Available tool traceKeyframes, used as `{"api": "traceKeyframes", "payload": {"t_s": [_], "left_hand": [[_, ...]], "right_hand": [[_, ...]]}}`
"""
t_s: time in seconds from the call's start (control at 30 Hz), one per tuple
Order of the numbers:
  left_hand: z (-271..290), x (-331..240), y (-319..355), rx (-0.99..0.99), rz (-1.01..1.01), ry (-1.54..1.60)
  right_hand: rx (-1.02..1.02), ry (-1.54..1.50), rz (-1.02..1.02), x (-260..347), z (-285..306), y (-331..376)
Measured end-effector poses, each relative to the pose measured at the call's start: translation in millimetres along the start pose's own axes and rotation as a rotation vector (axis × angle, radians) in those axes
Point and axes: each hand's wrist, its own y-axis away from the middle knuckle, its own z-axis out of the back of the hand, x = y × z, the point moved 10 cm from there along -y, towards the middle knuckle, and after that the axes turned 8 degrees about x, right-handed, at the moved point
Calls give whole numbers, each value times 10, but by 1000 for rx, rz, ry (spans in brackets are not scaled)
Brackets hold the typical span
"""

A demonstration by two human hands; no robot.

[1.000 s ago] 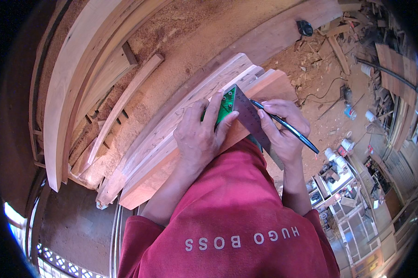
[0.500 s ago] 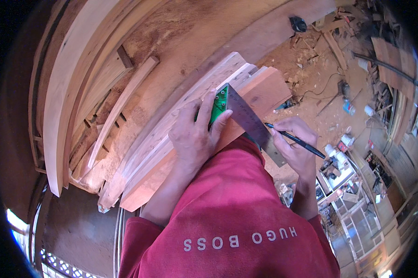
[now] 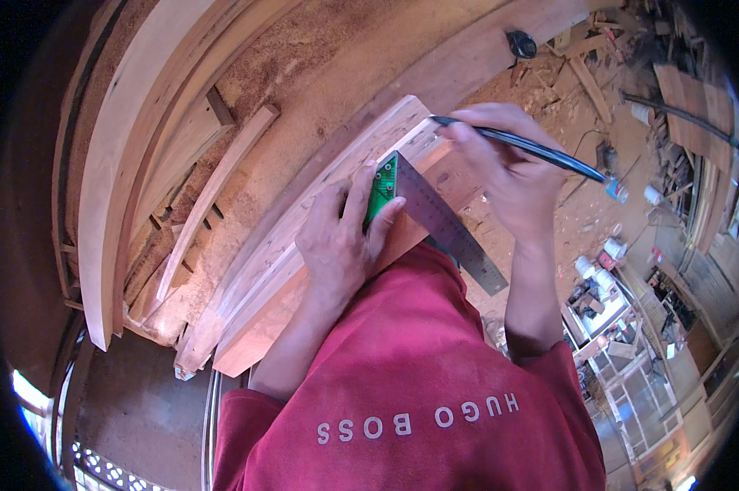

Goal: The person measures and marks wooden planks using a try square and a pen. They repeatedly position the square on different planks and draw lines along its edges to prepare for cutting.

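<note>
My left hand (image 3: pixel 336 233) is closed on the green stock of a try square (image 3: pixel 447 221), with the thumb and fingers pressing it to a stack of pale wooden boards (image 3: pixel 287 266). The square's metal blade lies across the nearest reddish board and sticks out past its near edge, toward my shirt. In my right hand (image 3: pixel 513 172) is a dark pen (image 3: pixel 533 149), gripped near its tip end. That tip points left, at the far end of the boards; whether it touches the wood I cannot tell. The right fingers are partly blurred.
Long curved planks (image 3: pixel 107 204) and a thin strip of wood (image 3: pixel 218 200) lie to the left on a sawdust-covered surface. A black object (image 3: pixel 521 44) sits at the far right. Wood scraps, a bottle (image 3: pixel 616 191) and white containers are on the ground to the right.
My right hand has moved up and away from the square's blade, carrying the pen to the far end of the boards. The left hand and the square stay nearly where they were.
</note>
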Motion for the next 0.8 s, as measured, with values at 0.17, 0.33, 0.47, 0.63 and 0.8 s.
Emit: {"api": "traceKeyframes", "payload": {"t_s": [0.17,0.33,0.47,0.63,0.8], "left_hand": [[22,57,26,30,75,58],[61,58,46,26,66,39],[14,-48,-84,12,43,48],[-56,-171,-240,1,29,62],[-92,-216,-298,0,17,67]], "right_hand": [[-253,-110,-112,-215,553,416],[-324,-121,-110,-370,713,715],[-335,-147,-58,-341,618,702],[-322,-169,-27,-260,568,628],[-302,-204,-23,-294,547,629]]}}
